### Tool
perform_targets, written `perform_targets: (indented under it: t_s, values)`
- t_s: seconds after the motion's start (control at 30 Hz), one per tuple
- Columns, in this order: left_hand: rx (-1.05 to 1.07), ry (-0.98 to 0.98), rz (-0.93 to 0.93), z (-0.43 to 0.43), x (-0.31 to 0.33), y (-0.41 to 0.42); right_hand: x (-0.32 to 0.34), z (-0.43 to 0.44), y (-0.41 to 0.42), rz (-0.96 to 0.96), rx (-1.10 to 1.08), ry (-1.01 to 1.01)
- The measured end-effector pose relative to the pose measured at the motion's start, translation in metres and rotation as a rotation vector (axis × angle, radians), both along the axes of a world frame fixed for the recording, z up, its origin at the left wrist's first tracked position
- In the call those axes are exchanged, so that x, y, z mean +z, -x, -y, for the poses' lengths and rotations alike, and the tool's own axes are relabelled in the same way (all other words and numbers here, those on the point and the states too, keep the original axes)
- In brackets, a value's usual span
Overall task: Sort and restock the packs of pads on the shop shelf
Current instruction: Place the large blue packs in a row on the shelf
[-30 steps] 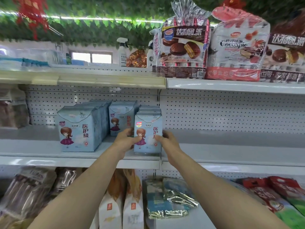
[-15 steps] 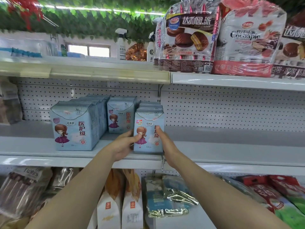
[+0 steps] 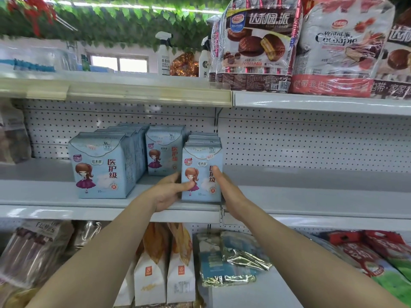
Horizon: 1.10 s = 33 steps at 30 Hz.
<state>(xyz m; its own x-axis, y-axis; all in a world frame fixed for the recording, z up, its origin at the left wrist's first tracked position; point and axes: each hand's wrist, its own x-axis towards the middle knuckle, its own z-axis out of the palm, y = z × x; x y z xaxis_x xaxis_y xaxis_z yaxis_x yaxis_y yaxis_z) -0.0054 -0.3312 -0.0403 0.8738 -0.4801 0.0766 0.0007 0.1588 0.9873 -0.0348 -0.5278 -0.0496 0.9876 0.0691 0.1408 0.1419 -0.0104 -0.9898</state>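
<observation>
Three rows of pale-blue packs (image 3: pixel 102 167)

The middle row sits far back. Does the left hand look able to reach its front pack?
Probably yes: the left hand, gripping the right-row pack, lies right beside the middle pack with nothing between; it must let go first.

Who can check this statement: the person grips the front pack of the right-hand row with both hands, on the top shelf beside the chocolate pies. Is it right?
Not quite. The left hand and right hand do grip the front pack of the right-hand row, but it stands on the middle shelf, one level below the chocolate pies. The head view shows it.
</observation>
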Motion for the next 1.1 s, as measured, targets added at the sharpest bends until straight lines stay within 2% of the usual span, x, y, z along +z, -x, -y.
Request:
perform_targets:
  t_s: [0.23, 0.43, 0.83, 0.97, 1.1]
  values:
    - [0.037, -0.013, 0.014, 0.002, 0.005, 0.003, 0.002, 0.006, 0.007, 0.050, 0.004, 0.084]
    - [0.056, -0.028, 0.024, 0.005, 0.007, 0.004, -0.001, 0.009, 0.005, 0.058, -0.019, 0.076]
    - [0.088, -0.149, 0.015, -0.005, 0.016, 0.013, 0.018, 0.010, 0.025, -0.042, -0.190, 0.194]
    - [0.178, -0.225, 0.075, -0.015, 0.032, 0.025, 0.033, 0.021, 0.044, -0.022, -0.270, 0.261]
    - [0.364, -0.276, 0.179, -0.007, 0.055, 0.059, 0.052, 0.043, 0.073, 0.051, -0.342, 0.347]
